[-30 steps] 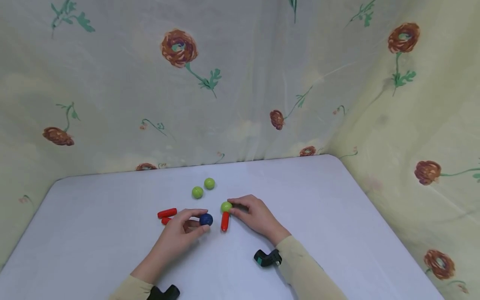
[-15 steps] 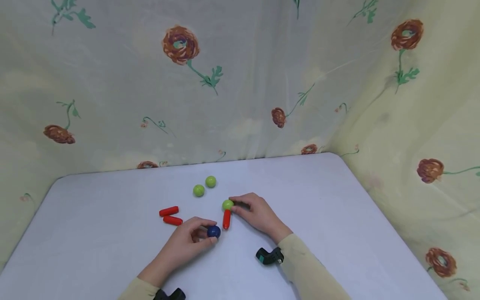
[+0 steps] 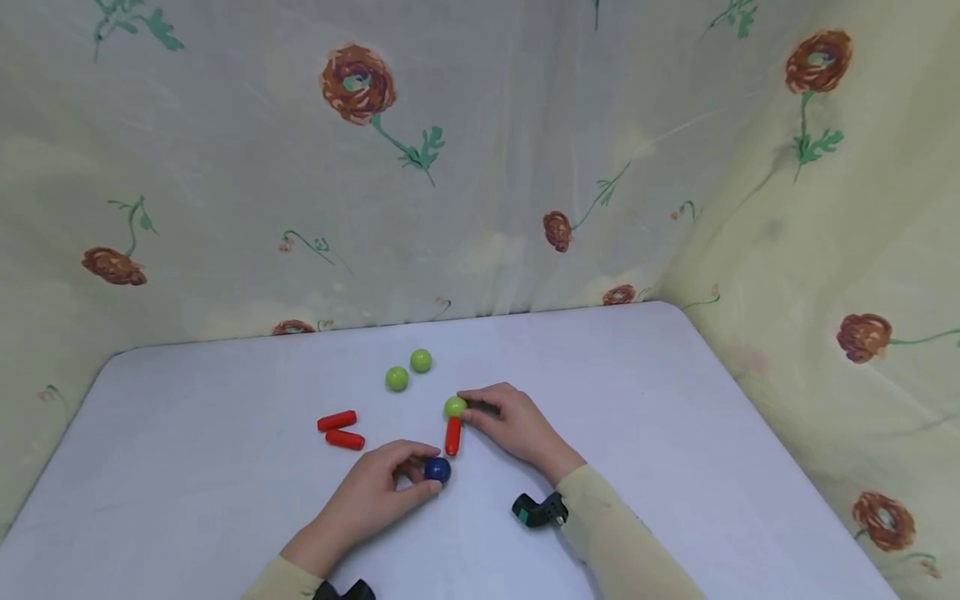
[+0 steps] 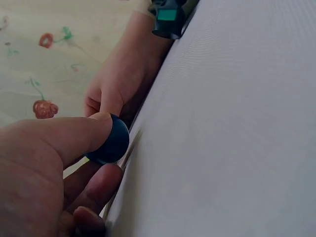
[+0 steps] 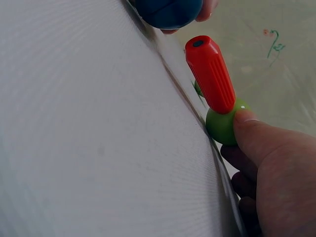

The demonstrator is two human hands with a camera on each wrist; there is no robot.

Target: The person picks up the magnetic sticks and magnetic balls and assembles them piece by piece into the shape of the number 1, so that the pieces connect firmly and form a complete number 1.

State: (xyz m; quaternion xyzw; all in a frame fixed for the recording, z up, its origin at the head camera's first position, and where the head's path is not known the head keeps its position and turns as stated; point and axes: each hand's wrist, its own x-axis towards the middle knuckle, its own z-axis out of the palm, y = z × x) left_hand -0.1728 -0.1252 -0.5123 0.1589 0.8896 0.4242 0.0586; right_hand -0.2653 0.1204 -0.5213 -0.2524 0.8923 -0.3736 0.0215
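Note:
My left hand (image 3: 382, 483) pinches a dark blue ball (image 3: 437, 470) between thumb and fingers. In the left wrist view the thumb lies over that ball (image 4: 114, 143). My right hand (image 3: 517, 425) pinches a green ball (image 3: 454, 407) from its right side. A ridged red rod (image 3: 453, 436) joins that green ball and points towards the blue one. The right wrist view shows a small dark spot in the free end of the red rod (image 5: 211, 74). A narrow gap separates this end from the blue ball (image 5: 170, 10).
Two loose green balls (image 3: 397, 378) lie farther back on the white table (image 3: 600, 375). Left of the hands are two more red rods (image 3: 345, 439), close together. Behind the table hangs a flowered cloth (image 3: 480, 167). Each wrist carries a black camera (image 3: 538, 510).
My left hand has carried the blue ball right and nearer to me, below the free end of the red rod. The second loose red rod has come into full view. The right hand stays put.

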